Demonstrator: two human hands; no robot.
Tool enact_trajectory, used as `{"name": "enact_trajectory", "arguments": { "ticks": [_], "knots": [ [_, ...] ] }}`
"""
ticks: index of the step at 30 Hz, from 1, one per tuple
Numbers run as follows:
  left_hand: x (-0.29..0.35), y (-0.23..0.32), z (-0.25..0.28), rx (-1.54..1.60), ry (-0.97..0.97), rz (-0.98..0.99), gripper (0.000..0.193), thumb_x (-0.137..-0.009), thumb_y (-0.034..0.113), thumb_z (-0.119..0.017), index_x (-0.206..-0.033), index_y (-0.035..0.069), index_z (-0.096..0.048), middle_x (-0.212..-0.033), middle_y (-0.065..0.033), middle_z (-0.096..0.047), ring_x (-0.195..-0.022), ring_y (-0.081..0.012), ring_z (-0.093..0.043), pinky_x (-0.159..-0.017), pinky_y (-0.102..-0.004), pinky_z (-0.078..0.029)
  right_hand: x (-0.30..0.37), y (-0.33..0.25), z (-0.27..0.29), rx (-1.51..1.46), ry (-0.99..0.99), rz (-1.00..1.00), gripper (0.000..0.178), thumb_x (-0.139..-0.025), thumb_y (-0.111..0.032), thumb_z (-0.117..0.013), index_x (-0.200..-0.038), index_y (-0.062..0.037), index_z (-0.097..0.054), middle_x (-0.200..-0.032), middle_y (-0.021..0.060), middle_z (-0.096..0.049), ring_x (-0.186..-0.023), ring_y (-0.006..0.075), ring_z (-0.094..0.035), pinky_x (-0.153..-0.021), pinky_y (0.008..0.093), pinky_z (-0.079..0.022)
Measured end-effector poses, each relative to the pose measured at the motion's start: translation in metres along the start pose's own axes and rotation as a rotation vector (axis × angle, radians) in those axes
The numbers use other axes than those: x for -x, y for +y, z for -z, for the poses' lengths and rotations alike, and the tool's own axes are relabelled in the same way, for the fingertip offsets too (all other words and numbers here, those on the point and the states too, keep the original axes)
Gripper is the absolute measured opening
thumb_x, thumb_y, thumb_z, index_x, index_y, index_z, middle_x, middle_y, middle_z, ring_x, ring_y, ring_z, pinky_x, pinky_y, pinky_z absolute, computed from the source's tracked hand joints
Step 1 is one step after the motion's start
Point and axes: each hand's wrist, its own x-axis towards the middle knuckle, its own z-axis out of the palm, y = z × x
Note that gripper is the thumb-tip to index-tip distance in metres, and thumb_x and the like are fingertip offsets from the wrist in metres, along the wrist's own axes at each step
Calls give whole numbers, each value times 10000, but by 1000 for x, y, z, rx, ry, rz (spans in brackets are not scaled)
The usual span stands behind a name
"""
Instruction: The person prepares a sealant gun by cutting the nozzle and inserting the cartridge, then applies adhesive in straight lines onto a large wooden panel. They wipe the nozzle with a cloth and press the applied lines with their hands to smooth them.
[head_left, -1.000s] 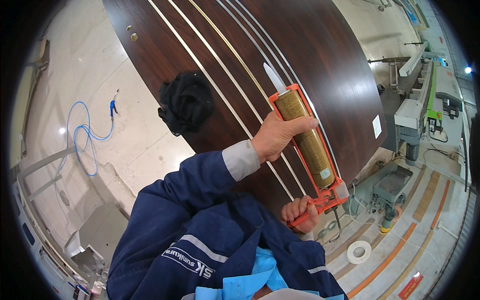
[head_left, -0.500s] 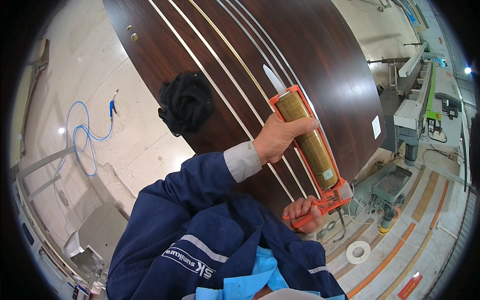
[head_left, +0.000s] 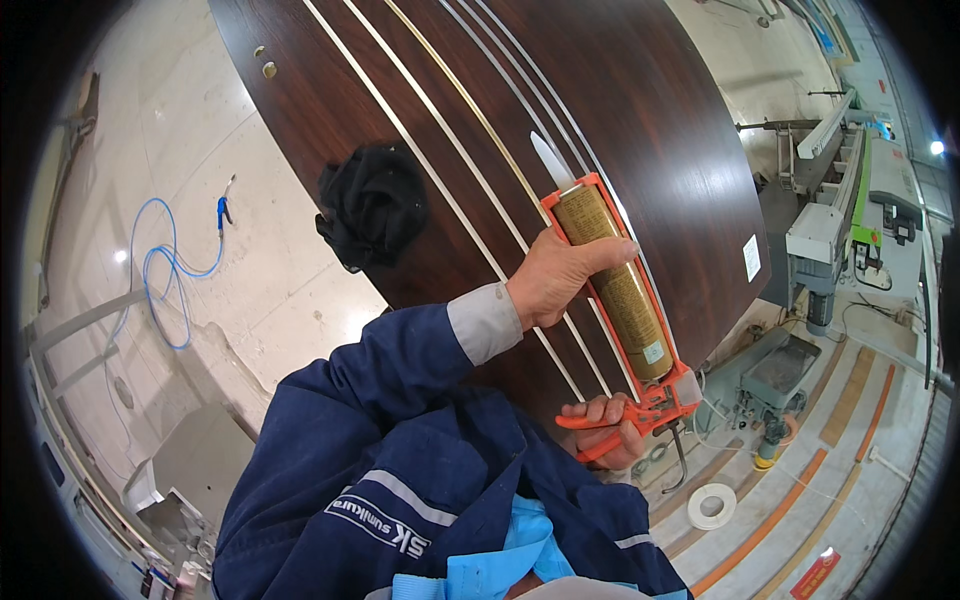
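Lying left of caulking gun (head_left: pixel 632 315), black cloth (head_left: pixel 372 208)

Machinery (head_left: pixel 816 230) and air gun (head_left: pixel 222 215) show a workshop.

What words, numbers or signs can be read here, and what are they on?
Blue jacket: white lettering, legible, but I won't copy it.
Gold cartridge: fine print, too small to read.
White label on the brown panel: too small to read.
Red sign: pale marks, too small to read.
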Motion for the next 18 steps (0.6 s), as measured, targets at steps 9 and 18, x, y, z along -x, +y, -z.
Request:
{"name": "enact_trajectory", "arguments": {
  "ticks": [9, 18],
  "knots": [
    [-3, -10, 6, 41, 22, 19, 302, -913, 244, -773, -1115, 70, -633, -1008, -53, -686, -931, -178, -694, -866, -377, -589, -2, 0, 5, 53, 31, 43, 239, -961, -288, -596, -1020, -57, -584, -973, 142, -644, -986, 307, -632, -992, 552, -463],
    [-10, -37, 25, 300, 100, 122, 397, -978, 440, -676, -1181, 103, -626, -1076, -18, -702, -964, -147, -695, -939, -379, -562, -10, -26, 3, 510, 105, 39, 235, -977, -257, -609, -1061, -43, -558, -1017, 152, -604, -1025, 310, -600, -1053, 565, -432]
  ]
}}
